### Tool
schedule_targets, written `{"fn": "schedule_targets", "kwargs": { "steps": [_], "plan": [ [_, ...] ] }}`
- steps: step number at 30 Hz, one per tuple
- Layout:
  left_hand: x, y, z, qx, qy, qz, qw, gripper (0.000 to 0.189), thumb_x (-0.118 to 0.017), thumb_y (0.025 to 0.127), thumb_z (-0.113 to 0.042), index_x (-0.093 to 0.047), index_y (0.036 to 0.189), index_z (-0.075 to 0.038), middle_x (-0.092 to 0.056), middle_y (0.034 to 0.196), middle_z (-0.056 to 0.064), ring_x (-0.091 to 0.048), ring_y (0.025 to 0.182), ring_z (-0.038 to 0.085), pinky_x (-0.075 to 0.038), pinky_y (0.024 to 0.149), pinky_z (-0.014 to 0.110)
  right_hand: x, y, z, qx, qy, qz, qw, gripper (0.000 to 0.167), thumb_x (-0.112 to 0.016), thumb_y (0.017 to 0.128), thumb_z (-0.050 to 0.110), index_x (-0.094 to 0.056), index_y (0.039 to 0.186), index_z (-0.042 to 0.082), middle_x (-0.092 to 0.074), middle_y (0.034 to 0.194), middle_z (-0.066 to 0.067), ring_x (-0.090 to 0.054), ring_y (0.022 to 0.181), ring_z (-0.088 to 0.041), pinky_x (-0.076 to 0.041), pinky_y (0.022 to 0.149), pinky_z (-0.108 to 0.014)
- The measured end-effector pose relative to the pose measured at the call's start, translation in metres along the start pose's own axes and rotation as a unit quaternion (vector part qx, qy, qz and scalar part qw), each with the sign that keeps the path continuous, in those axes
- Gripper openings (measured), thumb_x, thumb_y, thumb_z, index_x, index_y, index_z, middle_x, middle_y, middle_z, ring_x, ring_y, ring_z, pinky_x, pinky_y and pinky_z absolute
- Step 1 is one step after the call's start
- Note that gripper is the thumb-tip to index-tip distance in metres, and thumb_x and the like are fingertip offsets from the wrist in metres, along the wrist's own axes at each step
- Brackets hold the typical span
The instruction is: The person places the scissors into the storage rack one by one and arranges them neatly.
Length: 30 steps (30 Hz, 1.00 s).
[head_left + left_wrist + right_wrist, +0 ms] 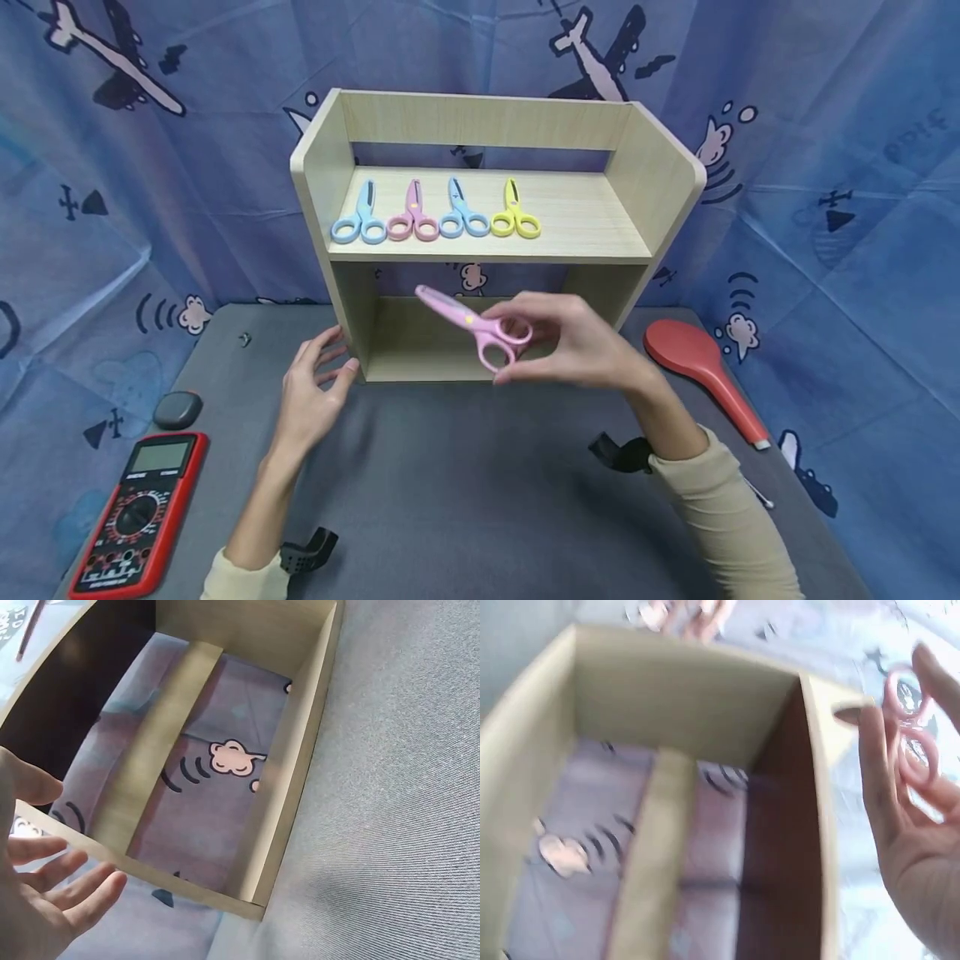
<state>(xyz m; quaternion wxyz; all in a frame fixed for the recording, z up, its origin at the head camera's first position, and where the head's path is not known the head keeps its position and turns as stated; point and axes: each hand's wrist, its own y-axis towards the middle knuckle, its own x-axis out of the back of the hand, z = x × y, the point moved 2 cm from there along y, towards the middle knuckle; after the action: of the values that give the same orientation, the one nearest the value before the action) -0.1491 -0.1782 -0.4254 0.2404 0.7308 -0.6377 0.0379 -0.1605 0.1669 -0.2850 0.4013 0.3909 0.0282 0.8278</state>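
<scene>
A pair of pink scissors (489, 332) is pinched by its handle loops in my right hand (573, 337), its blades pointing up and left before the shelf's lower opening. The right wrist view shows the same pink handles (911, 727) between thumb and fingers, somewhat blurred. My left hand (315, 392) is beside the lower left side of the wooden shelf (487, 258), fingers relaxed, fingertips right at the side panel. On the upper board lie blue scissors (360, 218), pink scissors (413, 215), more blue scissors (461, 212) and yellow scissors (514, 214) in a row, blades toward the back.
At the left are a red multimeter (142, 512), a dark rounded object (177, 410) and a small metal piece (244, 339). A red paddle-shaped object with a handle (701, 367) lies right of the shelf. Patterned blue cloth (825, 208) hangs around the grey table (465, 483).
</scene>
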Motion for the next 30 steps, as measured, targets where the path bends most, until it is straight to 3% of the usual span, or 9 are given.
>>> {"fn": "schedule_targets", "kwargs": {
  "steps": [3,5,7,9,14,19,23,30],
  "plan": [
    [0.000,0.001,0.000,0.001,0.003,-0.001,1.0000,0.055,-0.068,0.105,-0.010,-0.053,0.158,-0.004,-0.057,0.152,0.021,-0.063,0.141,0.041,-0.062,0.102,0.025,0.029,0.005,0.006,0.008,-0.056,-0.099,0.9935,0.065,-0.097,0.075,-0.002,-0.073,0.136,0.003,-0.073,0.106,-0.010,-0.067,0.089,-0.012,-0.065,0.080,-0.017],
    [0.000,0.002,-0.001,0.000,0.004,-0.001,1.0000,0.055,-0.068,0.105,-0.009,-0.053,0.158,-0.004,-0.057,0.152,0.021,-0.063,0.141,0.041,-0.063,0.106,0.042,0.047,0.009,0.004,-0.010,-0.107,-0.156,0.9819,0.066,-0.097,0.075,-0.001,-0.073,0.137,0.003,-0.075,0.111,-0.012,-0.067,0.089,-0.013,-0.062,0.079,-0.012],
    [0.000,0.002,0.000,0.001,0.003,-0.001,1.0000,0.055,-0.068,0.105,-0.009,-0.053,0.158,-0.003,-0.056,0.152,0.021,-0.063,0.141,0.041,-0.061,0.107,0.054,0.063,0.015,-0.001,-0.042,-0.152,-0.193,0.9683,0.066,-0.098,0.077,0.004,-0.073,0.138,0.003,-0.076,0.115,-0.016,-0.066,0.089,-0.016,-0.058,0.079,-0.007],
    [-0.001,0.001,0.000,0.002,0.004,-0.001,1.0000,0.055,-0.068,0.105,-0.009,-0.052,0.158,-0.004,-0.056,0.152,0.021,-0.063,0.141,0.041,-0.060,0.107,0.056,0.076,0.021,-0.010,-0.080,-0.188,-0.214,0.9552,0.063,-0.097,0.081,0.012,-0.073,0.138,0.003,-0.077,0.116,-0.018,-0.064,0.089,-0.020,-0.053,0.076,-0.004],
    [-0.001,0.000,0.000,0.002,0.009,-0.001,1.0000,0.055,-0.068,0.105,-0.010,-0.052,0.158,-0.004,-0.057,0.152,0.021,-0.063,0.141,0.041,-0.061,0.107,0.055,0.094,0.032,-0.035,-0.161,-0.227,-0.217,0.9355,0.056,-0.094,0.087,0.029,-0.076,0.133,0.002,-0.074,0.101,-0.022,-0.056,0.085,-0.025,-0.039,0.063,-0.012],
    [-0.002,0.001,-0.001,-0.003,0.007,0.007,0.9999,0.056,-0.067,0.106,-0.012,-0.051,0.159,-0.004,-0.055,0.154,0.022,-0.062,0.143,0.042,-0.060,0.109,0.058,0.100,0.035,-0.046,-0.207,-0.244,-0.212,0.9234,0.060,-0.092,0.087,0.044,-0.079,0.127,0.003,-0.076,0.105,-0.022,-0.057,0.092,-0.027,-0.039,0.069,-0.026],
    [-0.003,0.002,-0.001,-0.004,0.006,0.008,0.9999,0.056,-0.067,0.106,-0.012,-0.050,0.159,-0.004,-0.055,0.154,0.022,-0.061,0.143,0.042,-0.060,0.109,0.058,0.101,0.035,-0.047,-0.221,-0.243,-0.209,0.9210,0.064,-0.090,0.086,0.051,-0.080,0.126,0.003,-0.078,0.115,-0.022,-0.061,0.103,-0.030,-0.044,0.077,-0.033],
    [-0.003,0.002,0.001,-0.003,0.009,0.010,0.9999,0.056,-0.067,0.106,-0.011,-0.050,0.159,-0.003,-0.055,0.154,0.022,-0.062,0.142,0.042,-0.060,0.109,0.058,0.102,0.027,-0.044,-0.207,-0.241,-0.206,0.9254,0.062,-0.091,0.087,0.043,-0.077,0.132,0.002,-0.077,0.114,-0.024,-0.066,0.100,-0.033,-0.046,0.076,-0.032]
  ]
}}
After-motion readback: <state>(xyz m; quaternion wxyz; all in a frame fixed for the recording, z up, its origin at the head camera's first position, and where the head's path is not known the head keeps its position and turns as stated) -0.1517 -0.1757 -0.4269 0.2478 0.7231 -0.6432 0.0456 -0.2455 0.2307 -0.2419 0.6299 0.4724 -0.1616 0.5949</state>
